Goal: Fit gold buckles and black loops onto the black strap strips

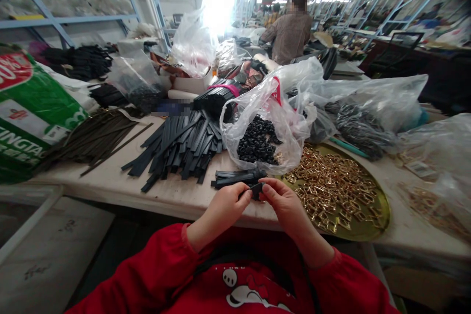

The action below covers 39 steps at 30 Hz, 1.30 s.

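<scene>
A short black strap point(256, 190) is pinched between my two hands at the table's front edge. My left hand point(230, 203) is closed on its left part, and my right hand point(281, 200) grips its right end with thumb and fingers. Whether a buckle sits on it cannot be made out. Just behind lies a small bundle of black straps point(235, 178). To the right, a round gold tray point(384, 216) carries many gold metal buckles point(334, 186). Behind my hands, an open clear plastic bag point(235, 142) holds small black loops point(257, 140).
A large pile of black strips point(184, 144) lies left of the bag, with dark brown strips point(99, 137) farther left. A green printed sack point(33, 113) stands at the left edge. More plastic bags point(441, 147) crowd the right. A person point(290, 32) is farther back.
</scene>
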{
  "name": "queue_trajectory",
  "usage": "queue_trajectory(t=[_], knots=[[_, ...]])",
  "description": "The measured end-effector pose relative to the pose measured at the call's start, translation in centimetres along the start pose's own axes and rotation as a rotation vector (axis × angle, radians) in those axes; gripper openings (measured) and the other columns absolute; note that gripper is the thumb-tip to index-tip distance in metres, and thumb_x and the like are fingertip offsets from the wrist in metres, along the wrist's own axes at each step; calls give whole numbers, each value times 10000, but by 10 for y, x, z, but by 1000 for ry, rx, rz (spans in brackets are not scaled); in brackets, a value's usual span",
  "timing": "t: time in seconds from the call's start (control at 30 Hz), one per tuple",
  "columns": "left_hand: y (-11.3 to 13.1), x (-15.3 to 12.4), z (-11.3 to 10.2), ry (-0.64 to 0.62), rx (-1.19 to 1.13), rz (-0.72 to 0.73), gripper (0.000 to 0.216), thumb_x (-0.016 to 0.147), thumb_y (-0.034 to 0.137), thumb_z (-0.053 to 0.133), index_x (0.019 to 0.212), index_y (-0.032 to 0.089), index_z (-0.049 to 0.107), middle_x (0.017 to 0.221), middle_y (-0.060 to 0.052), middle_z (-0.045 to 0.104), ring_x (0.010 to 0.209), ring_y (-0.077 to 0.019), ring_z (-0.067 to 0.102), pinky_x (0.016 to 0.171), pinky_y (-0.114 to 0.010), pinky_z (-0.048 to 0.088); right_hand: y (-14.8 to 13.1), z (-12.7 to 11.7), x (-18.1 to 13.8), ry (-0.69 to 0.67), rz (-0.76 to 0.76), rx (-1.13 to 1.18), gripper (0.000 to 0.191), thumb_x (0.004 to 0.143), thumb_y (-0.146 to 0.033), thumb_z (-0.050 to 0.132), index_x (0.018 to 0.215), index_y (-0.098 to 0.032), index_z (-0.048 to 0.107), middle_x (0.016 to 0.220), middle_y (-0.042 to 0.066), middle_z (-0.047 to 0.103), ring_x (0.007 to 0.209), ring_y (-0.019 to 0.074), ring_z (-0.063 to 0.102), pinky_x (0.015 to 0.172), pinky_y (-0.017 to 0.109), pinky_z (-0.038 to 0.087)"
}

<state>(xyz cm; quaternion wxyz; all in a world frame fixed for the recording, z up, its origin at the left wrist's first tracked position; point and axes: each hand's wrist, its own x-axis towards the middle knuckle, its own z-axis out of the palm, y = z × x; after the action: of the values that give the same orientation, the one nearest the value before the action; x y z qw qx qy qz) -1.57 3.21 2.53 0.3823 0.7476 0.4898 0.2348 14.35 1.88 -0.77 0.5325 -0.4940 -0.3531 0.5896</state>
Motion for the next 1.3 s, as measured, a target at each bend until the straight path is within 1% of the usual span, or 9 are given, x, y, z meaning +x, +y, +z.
queue_trajectory(t=[0.17, 0.33, 0.5, 0.63, 0.7, 0.77, 0.97, 1.13, 1.3], knots=[[-6, -1, 3, -141, -65, -6, 267, 823, 359, 420, 684, 167, 544, 570, 23, 504, 541, -107, 452, 500, -203, 313, -7, -5, -5, -151, -71, -277, 239, 638, -383, 692, 788, -199, 657, 662, -13, 591, 606, 119, 502, 584, 250, 404], [-5, 0, 4, -396, -426, -181, 384, 837, 325, 381, 1187, 167, 374, 562, 67, 496, 403, -78, 420, 401, -173, 302, -5, -1, -7, -132, -33, -223, 278, 655, -417, 665, 808, -194, 603, 615, -35, 539, 571, 105, 474, 566, 240, 380], [-2, 3, 4, -328, -518, -183, 440, 846, 435, 366, 1164, 133, 391, 502, 101, 356, 402, -61, 297, 390, -167, 231, -1, -13, -1, -224, -59, -342, 298, 739, -463, 563, 871, -199, 528, 651, -27, 543, 561, 113, 497, 550, 242, 391], [-5, 10, 6, -247, -522, -208, 285, 832, 415, 365, 844, 149, 466, 477, 105, 283, 408, -57, 255, 399, -172, 199, -13, -54, 26, 65, -233, -1063, 238, 824, -393, 449, 816, -179, 553, 782, 62, 605, 702, 172, 556, 645, 285, 406], [-6, 13, 9, -232, -513, -221, 241, 829, 380, 354, 797, 163, 452, 467, 106, 266, 395, -59, 239, 394, -177, 184, -18, -74, 44, 184, -194, -1471, 221, 829, -325, 446, 784, -155, 581, 860, 127, 622, 800, 214, 571, 707, 311, 393], [-6, 15, 12, -222, -478, -210, 210, 822, 347, 357, 789, 167, 459, 478, 98, 286, 405, -64, 263, 400, -180, 198, -19, -88, 60, 216, -106, -1648, 217, 817, -290, 457, 784, -131, 601, 877, 172, 630, 819, 238, 583, 699, 316, 386], [-5, 14, 19, -213, -388, -166, 212, 812, 342, 395, 820, 166, 514, 519, 71, 365, 458, -80, 326, 426, -191, 241, -15, -99, 79, 112, -76, -1589, 130, 731, -230, 525, 656, -156, 600, 697, 85, 640, 654, 181, 578, 574, 257, 355], [-5, 14, 23, -167, -405, -150, 224, 811, 362, 406, 820, 163, 507, 518, 72, 376, 459, -79, 330, 437, -189, 253, -19, -92, 58, 53, -216, -1428, 249, 835, -322, 391, 775, -169, 578, 701, 21, 613, 641, 141, 546, 576, 228, 371], [-5, 14, 24, -148, -432, -135, 236, 819, 375, 407, 855, 157, 490, 515, 76, 388, 442, -72, 337, 439, -184, 262, -36, -96, 50, 193, -268, -1480, 220, 838, -274, 391, 844, -166, 582, 856, 75, 634, 775, 175, 560, 667, 259, 374]])
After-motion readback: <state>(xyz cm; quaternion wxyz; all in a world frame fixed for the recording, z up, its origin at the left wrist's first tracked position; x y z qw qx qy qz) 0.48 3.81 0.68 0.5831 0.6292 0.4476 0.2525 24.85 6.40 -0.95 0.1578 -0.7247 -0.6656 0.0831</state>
